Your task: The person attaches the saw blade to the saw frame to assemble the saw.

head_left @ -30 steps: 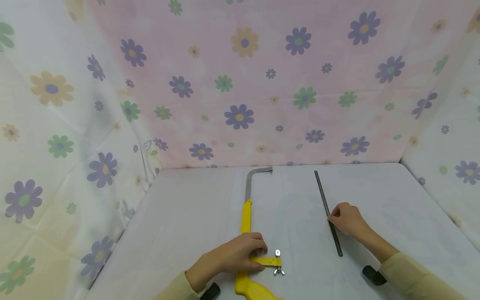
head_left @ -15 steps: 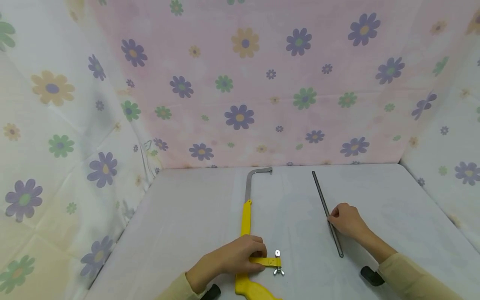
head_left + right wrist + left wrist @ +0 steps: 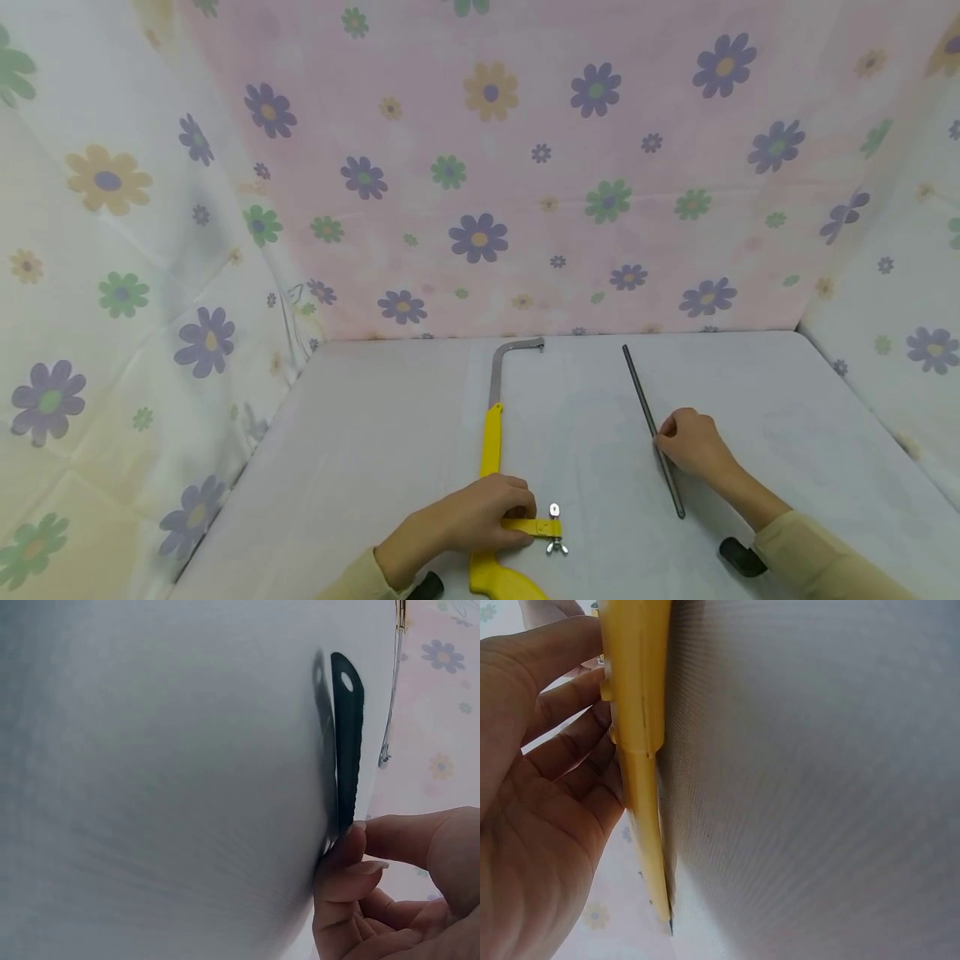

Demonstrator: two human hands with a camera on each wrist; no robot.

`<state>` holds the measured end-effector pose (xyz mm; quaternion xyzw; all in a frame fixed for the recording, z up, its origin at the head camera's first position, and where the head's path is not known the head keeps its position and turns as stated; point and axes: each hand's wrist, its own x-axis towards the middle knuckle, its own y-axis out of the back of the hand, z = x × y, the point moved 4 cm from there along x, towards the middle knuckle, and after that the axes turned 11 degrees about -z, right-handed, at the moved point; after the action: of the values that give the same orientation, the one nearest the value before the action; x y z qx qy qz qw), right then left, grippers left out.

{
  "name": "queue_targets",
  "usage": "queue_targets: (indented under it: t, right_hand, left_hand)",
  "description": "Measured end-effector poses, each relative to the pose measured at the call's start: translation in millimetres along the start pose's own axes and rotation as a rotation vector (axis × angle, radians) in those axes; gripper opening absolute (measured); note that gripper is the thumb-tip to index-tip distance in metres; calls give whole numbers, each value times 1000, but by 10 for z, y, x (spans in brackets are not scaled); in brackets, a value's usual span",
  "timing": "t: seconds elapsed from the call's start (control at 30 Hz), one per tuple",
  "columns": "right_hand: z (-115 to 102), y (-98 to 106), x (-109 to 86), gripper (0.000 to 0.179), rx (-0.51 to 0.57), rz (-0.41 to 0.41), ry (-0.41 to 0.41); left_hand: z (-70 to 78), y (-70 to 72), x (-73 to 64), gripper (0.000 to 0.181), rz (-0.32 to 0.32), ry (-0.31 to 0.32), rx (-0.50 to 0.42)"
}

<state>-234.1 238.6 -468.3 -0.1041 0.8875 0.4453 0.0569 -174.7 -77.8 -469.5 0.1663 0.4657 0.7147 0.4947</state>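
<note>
A hacksaw frame (image 3: pixel 491 442), yellow with a bent grey metal bow at its far end, lies lengthwise on the white table. My left hand (image 3: pixel 480 517) grips it near the short yellow arm (image 3: pixel 536 526), which carries a screw and wing nut (image 3: pixel 556 547). In the left wrist view the fingers reach along the side of the yellow frame (image 3: pixel 639 690). To the right, my right hand (image 3: pixel 693 442) pinches a dark hacksaw blade (image 3: pixel 641 387) near its middle, between thumb and forefinger. The right wrist view shows a hole in the near end of the blade (image 3: pixel 346 735), raised slightly over its shadow.
The white tabletop (image 3: pixel 360 433) ends at a pink flowered cloth (image 3: pixel 420 250) behind, with flowered cloths at both sides. A black wrist device (image 3: pixel 742 557) sits by the right sleeve, another (image 3: pixel 427 585) by the left.
The blade's far end has swung a little to the left in my right hand's pinch. My left hand keeps its place on the hacksaw frame, and the head view has tilted slightly.
</note>
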Motion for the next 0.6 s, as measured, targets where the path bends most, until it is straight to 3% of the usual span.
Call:
queue_targets:
  t: [0.6]
  right_hand:
    - [10, 18, 2, 14, 39, 2, 21]
  left_hand:
    - [29, 0, 5, 14, -6, 6, 23]
